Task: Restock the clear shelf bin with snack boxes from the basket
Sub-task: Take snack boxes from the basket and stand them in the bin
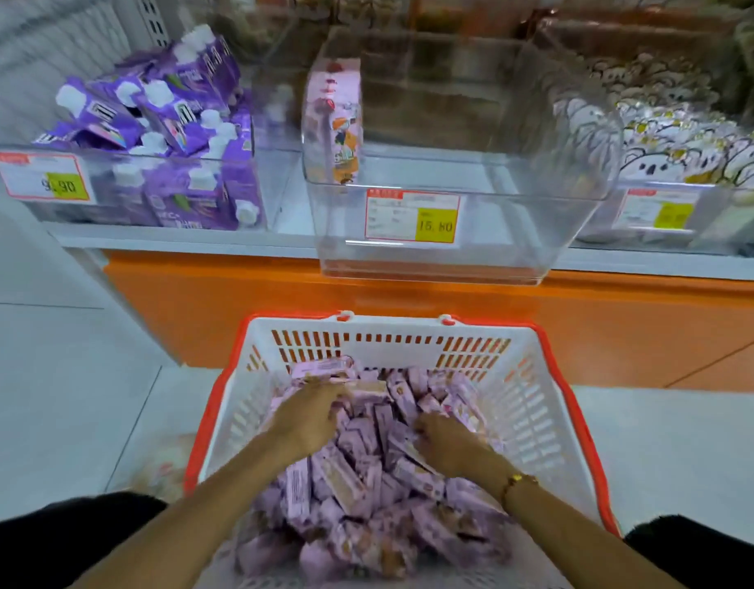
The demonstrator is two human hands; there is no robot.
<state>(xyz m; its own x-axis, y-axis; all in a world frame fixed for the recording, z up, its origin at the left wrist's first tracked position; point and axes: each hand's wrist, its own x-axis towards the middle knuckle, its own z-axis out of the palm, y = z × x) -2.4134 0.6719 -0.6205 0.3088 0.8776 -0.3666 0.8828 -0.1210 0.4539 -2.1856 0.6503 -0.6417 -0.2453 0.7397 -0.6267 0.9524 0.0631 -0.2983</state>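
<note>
On a pale tiled floor (48, 354), in front of an orange-fronted shelf unit (239, 308), a white basket (532, 401) with a red rim is set, its far wall close to the orange panel. It is filled with a loose heap of small lilac snack boxes (358, 474) lying at every angle. Both arms are reached down into the heap. The left hand (311, 418) is laid among the boxes near the far left of the pile, fingers curled over them; whether a box is truly gripped cannot be told through the blur. The right hand (443, 440) is bent at the knuckles against boxes near the middle right, and its hold cannot be told either. A gold bracelet (517, 480) is worn on the right wrist.

Above, on the white shelf (175, 238), the clear shelf bin (451, 252) is seen overhanging the shelf's front edge, a price label (411, 214) stuck on its front wall. One pink and orange box (334, 121) is stood upright against its left wall; the remainder of its floor is bare. To its left a bin of purple pouches (175, 121) is placed, to its right a bin of koala-print packets (685, 138). Open floor is left at both sides of the basket.
</note>
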